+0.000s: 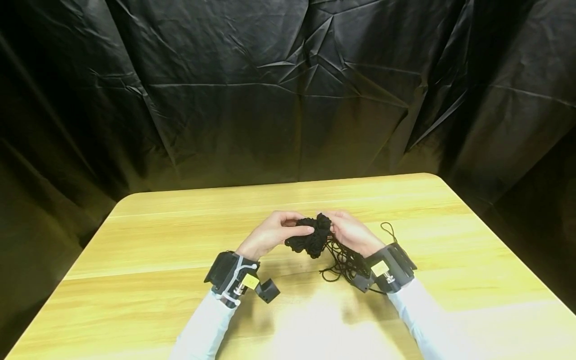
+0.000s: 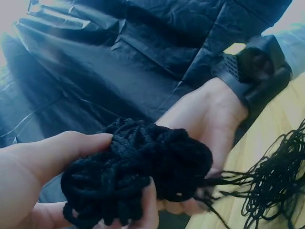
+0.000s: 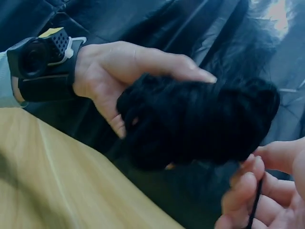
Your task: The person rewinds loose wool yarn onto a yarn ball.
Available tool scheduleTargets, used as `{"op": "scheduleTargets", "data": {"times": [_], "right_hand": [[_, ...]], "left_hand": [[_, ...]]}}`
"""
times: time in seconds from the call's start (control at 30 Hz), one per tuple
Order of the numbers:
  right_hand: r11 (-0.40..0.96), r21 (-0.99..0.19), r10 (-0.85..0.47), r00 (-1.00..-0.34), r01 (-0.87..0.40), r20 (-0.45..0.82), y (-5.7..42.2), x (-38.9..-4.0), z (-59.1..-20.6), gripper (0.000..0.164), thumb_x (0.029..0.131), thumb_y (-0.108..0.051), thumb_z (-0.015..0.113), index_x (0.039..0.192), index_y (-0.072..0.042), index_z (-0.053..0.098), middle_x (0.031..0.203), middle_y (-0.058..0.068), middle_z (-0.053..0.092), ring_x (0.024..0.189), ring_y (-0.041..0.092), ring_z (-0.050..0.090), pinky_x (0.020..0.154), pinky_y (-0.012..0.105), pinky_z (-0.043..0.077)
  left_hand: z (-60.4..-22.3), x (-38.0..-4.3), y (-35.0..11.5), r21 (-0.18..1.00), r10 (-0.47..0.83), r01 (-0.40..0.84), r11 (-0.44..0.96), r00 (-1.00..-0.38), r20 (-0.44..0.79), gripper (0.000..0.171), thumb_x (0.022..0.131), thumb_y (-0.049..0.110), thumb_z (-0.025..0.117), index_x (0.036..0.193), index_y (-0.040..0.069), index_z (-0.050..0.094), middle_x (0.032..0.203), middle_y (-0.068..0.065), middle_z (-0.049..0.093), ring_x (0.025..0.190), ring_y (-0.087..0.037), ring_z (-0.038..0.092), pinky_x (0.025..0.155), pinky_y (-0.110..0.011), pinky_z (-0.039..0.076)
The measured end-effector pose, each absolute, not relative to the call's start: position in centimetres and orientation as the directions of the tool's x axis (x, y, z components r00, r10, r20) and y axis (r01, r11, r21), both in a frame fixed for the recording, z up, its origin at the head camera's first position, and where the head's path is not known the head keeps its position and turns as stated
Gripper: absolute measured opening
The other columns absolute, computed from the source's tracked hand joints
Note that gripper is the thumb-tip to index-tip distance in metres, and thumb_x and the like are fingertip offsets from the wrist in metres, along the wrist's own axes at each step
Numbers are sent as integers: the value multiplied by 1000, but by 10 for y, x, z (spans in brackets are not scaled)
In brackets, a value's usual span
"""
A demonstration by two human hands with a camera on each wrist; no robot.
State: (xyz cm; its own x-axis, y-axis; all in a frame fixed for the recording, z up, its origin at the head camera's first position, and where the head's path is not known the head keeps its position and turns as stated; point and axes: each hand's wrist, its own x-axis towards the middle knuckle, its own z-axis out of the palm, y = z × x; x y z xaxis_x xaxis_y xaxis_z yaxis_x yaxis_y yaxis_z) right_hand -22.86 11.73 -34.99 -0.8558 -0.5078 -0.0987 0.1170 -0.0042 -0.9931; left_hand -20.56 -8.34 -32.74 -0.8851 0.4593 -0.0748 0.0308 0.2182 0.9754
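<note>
A bundle of black yarn (image 1: 309,239) is held above the table, its strands wound into a thick, loopy wad. My left hand (image 1: 270,235) grips the left part of it, thumb on top and fingers beneath, as the left wrist view of the yarn bundle (image 2: 138,167) shows. At its right end, my right hand (image 3: 281,186) pinches a strand (image 3: 256,202) between thumb and fingers. From that side several loose strands (image 1: 344,260) trail in a tangle down to the table. Part of the tangle is hidden behind the right wrist in the head view.
A light wooden table (image 1: 171,235) lies beneath both hands. Behind its far edge hangs a creased black sheet (image 1: 225,125). Each wrist carries a strapped camera mount; the left wrist mount (image 1: 231,275) and right wrist mount (image 1: 389,267) stand close to the work.
</note>
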Motion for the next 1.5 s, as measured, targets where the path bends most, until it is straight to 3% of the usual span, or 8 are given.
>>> {"op": "scheduleTargets", "data": {"times": [0.1,0.3,0.53,0.77,0.9,1.13,1.3,1.5], "right_hand": [[-3,-994,-436,-895,107,-95,116,-228,-343,25,93,-23,45,98,-6,63,97,-1,57,66,3,46,69,17,37],[-23,-1000,-413,-910,-17,25,112,-224,-331,23,91,-19,49,72,-16,60,66,-6,44,67,7,42,70,23,35],[17,-989,-362,-923,-145,129,112,-219,-319,24,90,-18,51,86,5,58,71,0,51,68,12,46,68,23,43],[129,-964,-362,-916,-233,173,110,-209,-309,31,88,-27,55,87,3,62,74,1,59,87,17,55,89,35,39],[113,-959,-376,-904,-260,202,108,-201,-305,26,89,-20,55,96,3,64,74,2,60,82,16,57,86,33,43],[93,-966,-466,-868,-242,173,104,-192,-312,26,90,-17,52,101,5,62,70,7,54,59,12,50,58,25,47],[182,-954,-486,-865,-238,123,104,-190,-322,29,90,-28,53,103,-5,66,62,6,53,64,13,51,70,28,44],[174,-955,-574,-813,-239,99,104,-189,-334,30,90,-25,51,105,-3,64,71,4,60,77,17,57,84,32,45]], "left_hand": [[-329,-205,-84,970,461,43,241,-884,-76,34,77,25,68,104,6,62,87,-4,64,73,-13,57,61,-24,44],[-330,-206,-84,963,445,49,264,-892,-77,33,77,26,68,103,6,62,89,-4,63,77,-14,55,63,-26,45],[-329,-206,-85,948,388,10,320,-914,-121,38,78,27,67,109,7,57,95,-7,65,85,-15,58,70,-27,44],[-330,-207,-83,934,312,20,356,-945,-99,40,78,30,67,114,16,57,114,-6,58,108,-22,51,86,-40,42],[-331,-209,-83,951,285,47,306,-957,-45,40,80,26,66,116,12,57,109,-8,61,97,-20,58,80,-35,46],[-326,-211,-83,984,188,13,176,-982,-20,44,82,27,63,121,9,53,108,-13,60,88,-16,59,70,-25,47],[-323,-212,-85,998,189,-17,68,-982,-30,43,86,24,59,123,6,49,109,-16,60,86,-15,60,67,-23,47],[-323,-213,-86,997,188,-58,50,-980,-66,43,84,26,61,121,8,51,98,-8,58,78,-12,53,64,-23,42]]}}
